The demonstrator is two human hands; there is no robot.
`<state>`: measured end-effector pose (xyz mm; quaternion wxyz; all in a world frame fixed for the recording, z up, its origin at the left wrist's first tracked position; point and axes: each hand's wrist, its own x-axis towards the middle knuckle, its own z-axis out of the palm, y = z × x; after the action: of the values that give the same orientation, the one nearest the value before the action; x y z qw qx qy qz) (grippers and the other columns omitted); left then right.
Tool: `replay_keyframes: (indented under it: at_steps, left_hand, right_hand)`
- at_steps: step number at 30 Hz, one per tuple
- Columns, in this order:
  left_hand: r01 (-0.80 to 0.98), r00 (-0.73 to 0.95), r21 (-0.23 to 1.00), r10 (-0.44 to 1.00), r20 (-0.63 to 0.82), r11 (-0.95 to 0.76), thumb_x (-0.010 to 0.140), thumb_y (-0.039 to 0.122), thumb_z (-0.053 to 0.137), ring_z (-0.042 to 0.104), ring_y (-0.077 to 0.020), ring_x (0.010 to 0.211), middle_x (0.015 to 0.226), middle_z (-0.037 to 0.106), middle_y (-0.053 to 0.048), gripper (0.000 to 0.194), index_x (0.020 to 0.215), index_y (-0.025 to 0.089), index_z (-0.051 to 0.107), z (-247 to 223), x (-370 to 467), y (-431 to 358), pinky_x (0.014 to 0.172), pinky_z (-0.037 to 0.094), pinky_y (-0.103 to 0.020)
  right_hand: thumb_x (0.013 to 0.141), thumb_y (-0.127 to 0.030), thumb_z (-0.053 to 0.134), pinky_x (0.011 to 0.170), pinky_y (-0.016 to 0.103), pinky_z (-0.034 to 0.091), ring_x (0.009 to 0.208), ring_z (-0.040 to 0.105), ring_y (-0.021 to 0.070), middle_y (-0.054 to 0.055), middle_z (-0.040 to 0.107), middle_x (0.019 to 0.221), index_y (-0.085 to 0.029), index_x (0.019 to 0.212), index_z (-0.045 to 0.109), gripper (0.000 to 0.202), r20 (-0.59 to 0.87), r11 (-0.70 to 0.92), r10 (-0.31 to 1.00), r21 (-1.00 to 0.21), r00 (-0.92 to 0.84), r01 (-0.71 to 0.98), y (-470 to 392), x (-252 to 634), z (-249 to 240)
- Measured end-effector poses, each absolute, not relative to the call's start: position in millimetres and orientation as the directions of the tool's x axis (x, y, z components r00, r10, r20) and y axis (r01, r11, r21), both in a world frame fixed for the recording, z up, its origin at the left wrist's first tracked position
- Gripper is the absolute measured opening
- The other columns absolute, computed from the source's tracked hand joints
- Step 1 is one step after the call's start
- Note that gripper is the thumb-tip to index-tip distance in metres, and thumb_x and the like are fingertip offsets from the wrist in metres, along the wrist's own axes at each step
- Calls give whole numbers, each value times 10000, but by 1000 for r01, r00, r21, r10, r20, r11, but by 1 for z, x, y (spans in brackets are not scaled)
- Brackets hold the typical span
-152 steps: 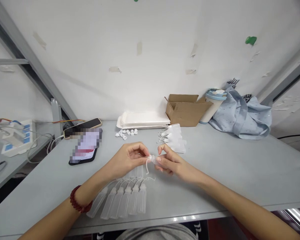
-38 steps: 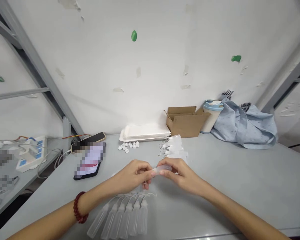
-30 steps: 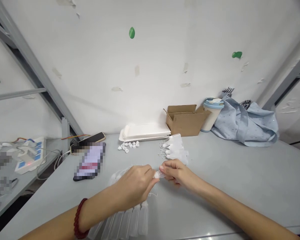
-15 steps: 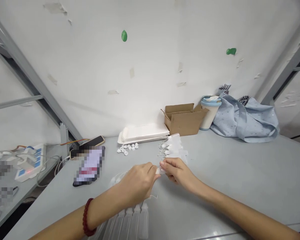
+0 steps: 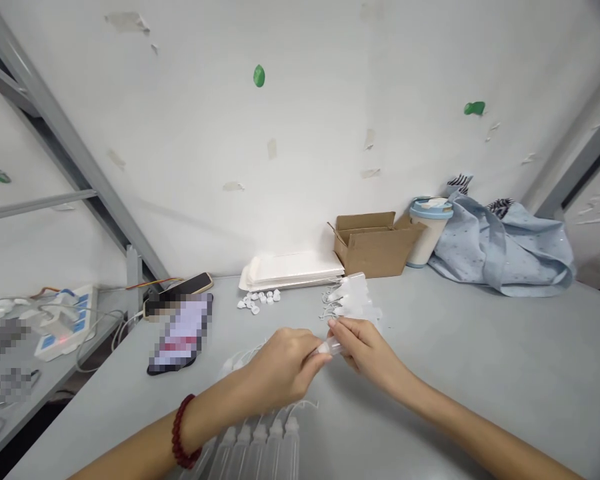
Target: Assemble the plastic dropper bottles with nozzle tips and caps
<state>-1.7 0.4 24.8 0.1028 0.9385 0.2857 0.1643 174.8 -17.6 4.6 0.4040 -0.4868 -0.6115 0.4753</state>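
Near the middle of the grey table, my left hand [image 5: 287, 367] is closed, its thumb and fingers pinching the white cap [image 5: 323, 348] of a small clear plastic bottle. My right hand [image 5: 365, 343] grips the body of that clear plastic bottle [image 5: 335, 346], most of which its fingers hide. Below my left forearm, similar clear bottles [image 5: 275, 453] lie side by side with white tops and thin strings. More string-tied bottles [image 5: 353, 293] are heaped beyond my right hand. Several loose white caps [image 5: 263, 298] are scattered further back on the left.
Against the wall stand a stack of white packets [image 5: 290, 268], an open cardboard box [image 5: 377, 255], a lidded cup [image 5: 427, 233] and a light blue cloth bag [image 5: 510, 253]. A phone [image 5: 185, 288], a partly blurred pouch [image 5: 183, 333] and a power strip [image 5: 67, 327] are at left.
Both hands have shifted slightly right in view and stay together on the bottle. My left thumb now stretches further along the cap. The whole view has moved a little.
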Motion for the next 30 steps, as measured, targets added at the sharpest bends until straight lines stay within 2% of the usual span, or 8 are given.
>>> replay_keyframes:
  at_steps: [5, 8, 11, 13, 15, 18, 22, 30]
  left_hand:
    - [400, 888, -264, 300, 347, -878, 942, 131, 348, 499, -173, 497, 625, 550, -42, 277, 732, 135, 530, 11, 2, -7, 411, 327, -278]
    - [332, 921, -414, 197, 335, -847, 931, 74, 337, 513, -185, 502, 598, 529, -40, 291, 710, 137, 516, 11, 4, -11, 405, 349, -284]
    - [408, 892, -243, 327, 313, -880, 953, 170, 375, 541, -182, 542, 661, 564, -42, 229, 790, 136, 532, 18, -1, -4, 459, 412, -287]
    - [472, 856, -21, 452, 250, -881, 927, 260, 483, 585, -180, 659, 784, 610, -45, 131, 908, 148, 548, 24, -12, 9, 565, 467, -281]
    - [543, 807, 87, 547, 222, -836, 876, 268, 576, 592, -200, 894, 979, 621, -66, 220, 1070, 176, 531, 27, -28, 30, 747, 485, -302]
    - [772, 613, 18, 751, 245, -636, 871, 191, 527, 549, -248, 998, 1044, 599, -113, 180, 1044, 154, 554, 23, -52, 65, 820, 460, -362]
    - [826, 548, -3, 803, 235, -564, 867, 195, 493, 540, -282, 975, 964, 615, -130, 169, 981, 130, 599, 12, -64, 92, 836, 439, -399]
    - [840, 529, 7, 822, 213, -542, 867, 215, 471, 532, -296, 970, 920, 628, -136, 211, 908, 130, 660, 2, -55, 97, 838, 424, -386]
  right_hand:
    - [869, -506, 435, 381, 208, 119, 395, 125, 59, -116, 180, 428, -203, 629, 406, 388, -248, -233, 943, -968, -220, 95, -16, 174, 4]
    - [871, -492, 448, 386, 198, 103, 406, 109, 58, -120, 167, 436, -204, 628, 392, 381, -315, -306, 920, -949, -234, 77, -16, 174, 5]
    - [866, -542, 437, 393, 200, 140, 412, 136, 61, -113, 185, 458, -207, 624, 370, 419, -249, -231, 931, -968, -268, 98, -15, 175, 5]
    - [872, -557, 419, 418, 214, 214, 426, 232, 73, -88, 265, 479, -206, 614, 363, 439, -85, -45, 970, -984, -226, 174, -12, 179, 6]
    - [890, -524, 412, 474, 235, 286, 486, 351, 99, -48, 394, 541, -198, 651, 421, 405, 133, 170, 982, -932, -134, 319, -7, 187, 8]
    - [904, -438, 426, 544, 261, 344, 566, 442, 132, 2, 540, 697, -195, 826, 511, 269, 349, 303, 937, -785, -19, 540, 4, 202, 10]
    - [887, -402, 465, 656, 313, 403, 742, 528, 200, 74, 603, 883, -198, 905, 509, 209, 485, 314, 872, -656, 65, 687, 22, 221, 3]
    - [853, -370, 542, 776, 370, 405, 890, 517, 249, 96, 611, 918, -187, 879, 520, 186, 527, 310, 849, -567, 47, 763, 43, 236, -15]
